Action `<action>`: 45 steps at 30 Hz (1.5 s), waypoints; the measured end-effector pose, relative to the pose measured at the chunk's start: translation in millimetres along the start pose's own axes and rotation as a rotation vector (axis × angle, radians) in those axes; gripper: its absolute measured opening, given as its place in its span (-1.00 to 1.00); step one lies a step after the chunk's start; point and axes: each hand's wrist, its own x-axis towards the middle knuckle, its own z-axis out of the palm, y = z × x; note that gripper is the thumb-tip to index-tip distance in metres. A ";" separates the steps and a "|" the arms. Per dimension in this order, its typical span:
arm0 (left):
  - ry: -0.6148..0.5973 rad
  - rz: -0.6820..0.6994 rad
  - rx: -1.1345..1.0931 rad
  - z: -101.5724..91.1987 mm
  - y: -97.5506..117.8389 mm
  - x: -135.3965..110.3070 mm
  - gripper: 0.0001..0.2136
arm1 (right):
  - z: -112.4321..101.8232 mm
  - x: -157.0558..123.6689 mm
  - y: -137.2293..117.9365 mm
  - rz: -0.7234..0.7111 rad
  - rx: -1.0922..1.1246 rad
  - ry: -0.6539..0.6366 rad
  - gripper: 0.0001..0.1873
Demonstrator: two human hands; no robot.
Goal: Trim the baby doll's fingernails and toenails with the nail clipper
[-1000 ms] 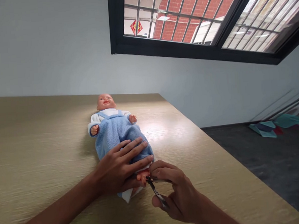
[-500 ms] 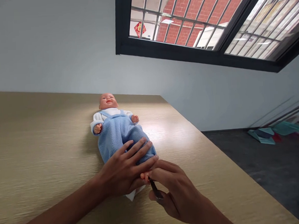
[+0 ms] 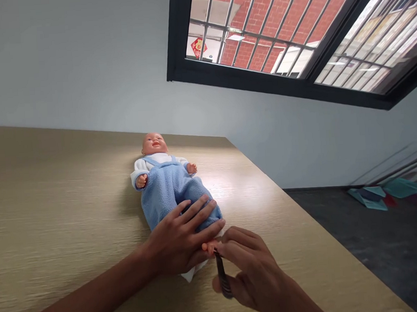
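A baby doll (image 3: 163, 187) in blue overalls and a white top lies on its back on the wooden table (image 3: 66, 197), head toward the wall. My left hand (image 3: 178, 240) lies across its lower legs, fingers over the blue cloth and thumb by the bare foot (image 3: 210, 246), gripping it. In my right hand (image 3: 252, 268) is a dark metal nail clipper (image 3: 223, 280) with a ridged lever. Its tip touches or nearly touches the doll's toes; my fingers partly hide the contact. A white cloth piece (image 3: 189, 274) pokes out under my left hand.
Beyond the table's right edge (image 3: 288, 196) is a dark floor (image 3: 333, 228). Teal and red items (image 3: 373, 196) lie there near the wall. A grey wall (image 3: 83, 65) rises behind the table, with a barred, black-framed window (image 3: 239, 76) at upper right.
The camera view has shifted slightly, so doll and hands appear a little lower and to the right. The nail clipper's lever has swung to stand farther from the doll's foot.
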 end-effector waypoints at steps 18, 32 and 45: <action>0.046 -0.050 -0.036 -1.6 4.9 -1.2 -0.54 | 6.4 -17.5 -1.9 -0.220 -0.111 0.013 -0.93; 0.021 -0.063 -0.042 0.2 7.3 -1.5 -0.55 | 1.1 -2.0 -22.6 -0.116 -0.201 -0.151 -0.78; 0.006 -0.084 -0.006 5.0 10.3 0.1 -0.56 | 4.3 1.8 -24.5 -0.042 -0.260 -0.137 -0.77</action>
